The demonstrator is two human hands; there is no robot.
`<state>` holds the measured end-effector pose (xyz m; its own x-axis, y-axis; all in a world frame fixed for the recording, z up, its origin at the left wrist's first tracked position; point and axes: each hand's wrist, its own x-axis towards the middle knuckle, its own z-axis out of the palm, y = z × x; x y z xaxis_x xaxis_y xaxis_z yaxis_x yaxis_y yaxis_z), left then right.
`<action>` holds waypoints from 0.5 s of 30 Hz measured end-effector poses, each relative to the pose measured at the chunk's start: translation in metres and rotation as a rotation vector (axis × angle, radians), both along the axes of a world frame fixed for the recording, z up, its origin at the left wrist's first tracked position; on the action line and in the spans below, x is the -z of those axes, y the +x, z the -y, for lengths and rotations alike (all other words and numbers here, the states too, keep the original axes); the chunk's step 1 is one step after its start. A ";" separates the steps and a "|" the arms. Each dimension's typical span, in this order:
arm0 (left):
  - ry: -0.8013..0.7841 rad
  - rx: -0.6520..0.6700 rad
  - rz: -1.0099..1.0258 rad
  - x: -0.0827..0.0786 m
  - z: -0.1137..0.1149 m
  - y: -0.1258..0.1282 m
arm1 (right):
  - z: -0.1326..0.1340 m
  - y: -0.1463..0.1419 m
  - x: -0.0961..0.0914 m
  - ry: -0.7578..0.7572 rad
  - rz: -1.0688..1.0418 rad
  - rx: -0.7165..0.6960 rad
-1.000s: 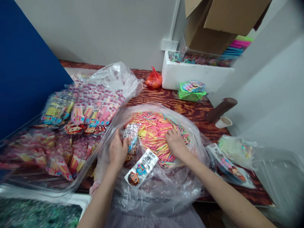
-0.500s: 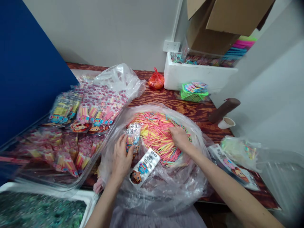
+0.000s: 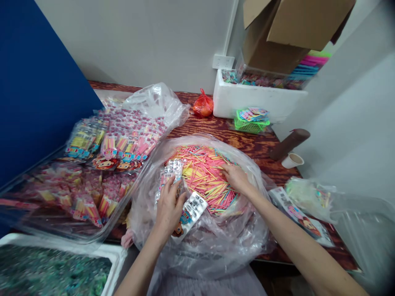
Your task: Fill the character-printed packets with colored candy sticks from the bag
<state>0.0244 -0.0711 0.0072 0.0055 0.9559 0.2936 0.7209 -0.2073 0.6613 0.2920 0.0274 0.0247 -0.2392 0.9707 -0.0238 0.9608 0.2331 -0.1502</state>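
A big clear plastic bag (image 3: 212,242) lies open in front of me, holding a heap of pink, yellow and green sticks (image 3: 203,172). My right hand (image 3: 236,177) rests on the heap's right side, fingers curled among the sticks. My left hand (image 3: 169,207) is closed on a small clear printed packet (image 3: 169,170) at the heap's left edge. Under that hand lies a second empty packet with a cartoon face (image 3: 191,213).
Filled packets (image 3: 117,139) lie piled in a clear bag on the left, by a blue panel (image 3: 37,90). A white foam box (image 3: 256,96), green basket (image 3: 251,121), red bag (image 3: 203,106), brown tube (image 3: 288,143) and paper cup (image 3: 292,160) stand behind. More packets (image 3: 300,220) lie at right.
My left hand has shifted right and down over the cartoon packet, still holding the small packet. My right hand has moved slightly up and right on the sticks.
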 end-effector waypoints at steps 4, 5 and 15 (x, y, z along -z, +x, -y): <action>-0.019 -0.003 -0.007 0.002 0.001 -0.001 | 0.000 -0.003 -0.001 0.000 0.044 -0.019; -0.025 -0.004 -0.007 0.002 0.001 -0.002 | 0.001 -0.004 -0.001 0.004 0.053 -0.025; -0.051 0.018 0.032 -0.004 0.004 0.001 | 0.010 -0.006 -0.009 0.120 0.052 -0.001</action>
